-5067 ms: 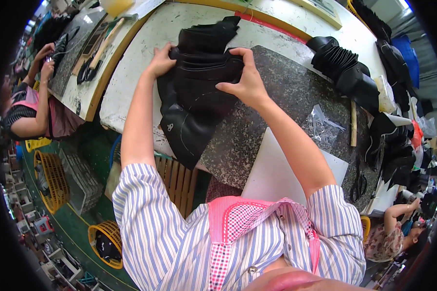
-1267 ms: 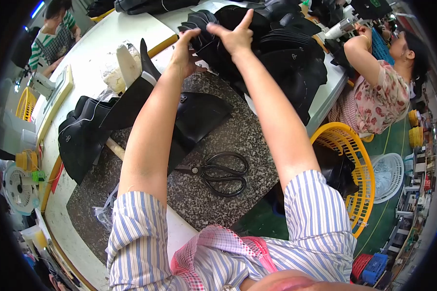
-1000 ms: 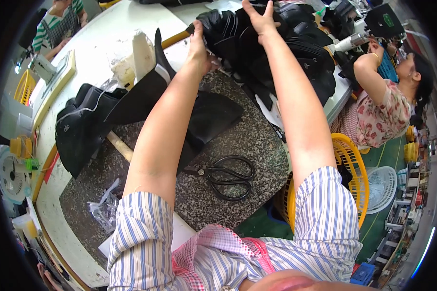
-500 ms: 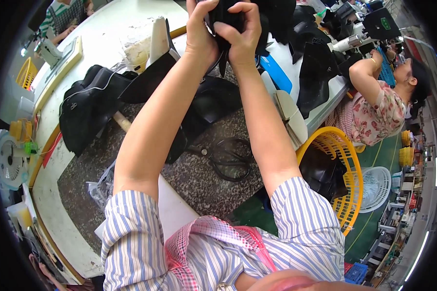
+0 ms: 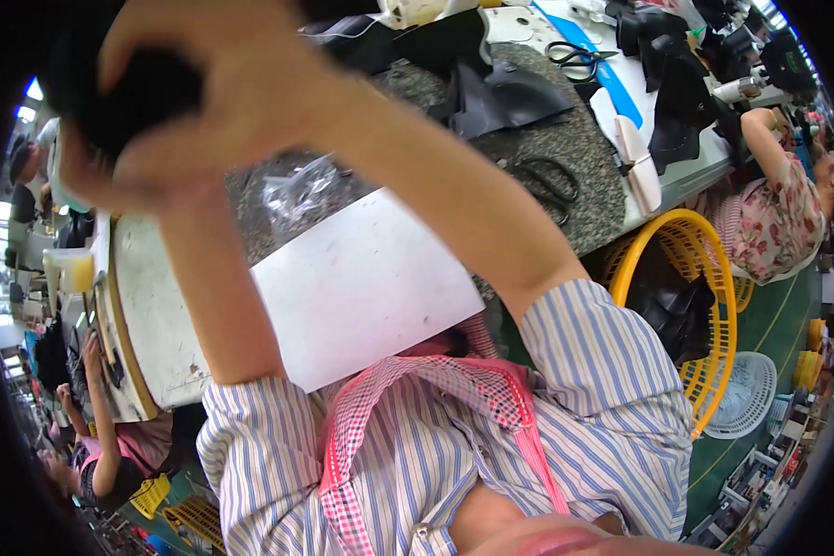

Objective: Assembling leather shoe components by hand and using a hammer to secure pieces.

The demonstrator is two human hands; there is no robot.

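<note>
Both my hands are raised at the upper left, smeared by motion, around a black piece (image 5: 162, 93) that looks like soft leather. My right hand (image 5: 241, 79) is curled over its near side, thumb and fingers bent around it. My left hand (image 5: 111, 176) is lower and partly hidden behind the right, closed against the same piece. Below my arms lies a white sheet (image 5: 371, 287). Beyond it, a speckled stone slab (image 5: 598, 176) bears shiny black leather pieces (image 5: 505, 97), black-handled scissors (image 5: 547, 185) and a crumpled clear plastic bag (image 5: 301, 195).
Another pair of scissors (image 5: 574, 60) and a blue strip (image 5: 621, 97) lie at the far right. A yellow basket (image 5: 730, 315) with black pieces stands right of the table, beside a white basket (image 5: 746, 394). One person (image 5: 774, 218) works at right, another (image 5: 102, 435) at lower left.
My hands have swung from the top middle to the upper left with the black piece. The view has shifted, showing more of the white sheet and a second pair of scissors.
</note>
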